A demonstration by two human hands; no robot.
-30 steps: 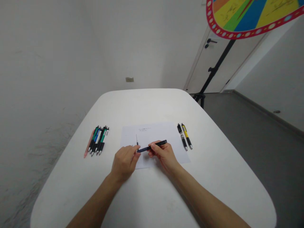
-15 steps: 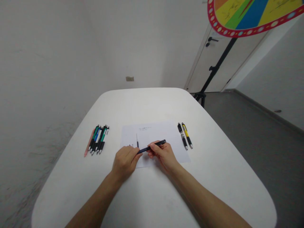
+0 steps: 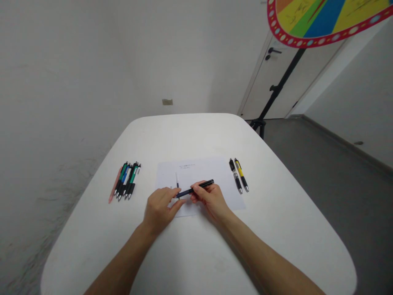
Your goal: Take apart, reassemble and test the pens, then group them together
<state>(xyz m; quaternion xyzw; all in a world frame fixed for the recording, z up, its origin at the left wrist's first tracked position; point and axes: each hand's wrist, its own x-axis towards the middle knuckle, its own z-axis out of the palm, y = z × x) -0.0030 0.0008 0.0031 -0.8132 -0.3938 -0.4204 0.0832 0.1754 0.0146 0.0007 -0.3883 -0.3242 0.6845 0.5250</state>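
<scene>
My right hand (image 3: 210, 198) pinches a dark pen (image 3: 196, 188) between thumb and fingers, slanted with its black end up to the right. At the pen's lower left end is my left hand (image 3: 161, 207); its thumb and index finger are parted around that end, and I cannot tell whether the index finger touches it. Beneath both hands lies a sheet of white paper (image 3: 208, 164) with a few lines of small writing. On the paper, just beyond my left fingers, rests a thin pen refill (image 3: 177, 179), partly hidden. A tiny part beside it is mostly covered by my left hand.
Several pens (image 3: 125, 180) lie grouped on the left of the white table (image 3: 190, 135), with a pink pen (image 3: 115, 185) outermost. To the right are a black-and-clear pen (image 3: 236, 176) and a yellow pen (image 3: 242, 175). A colourful wheel (image 3: 325, 24) stands on a black stand beyond the table.
My left thumb and index finger have parted from their grip on the pen's lower end. My right hand still holds the pen in nearly the same place.
</scene>
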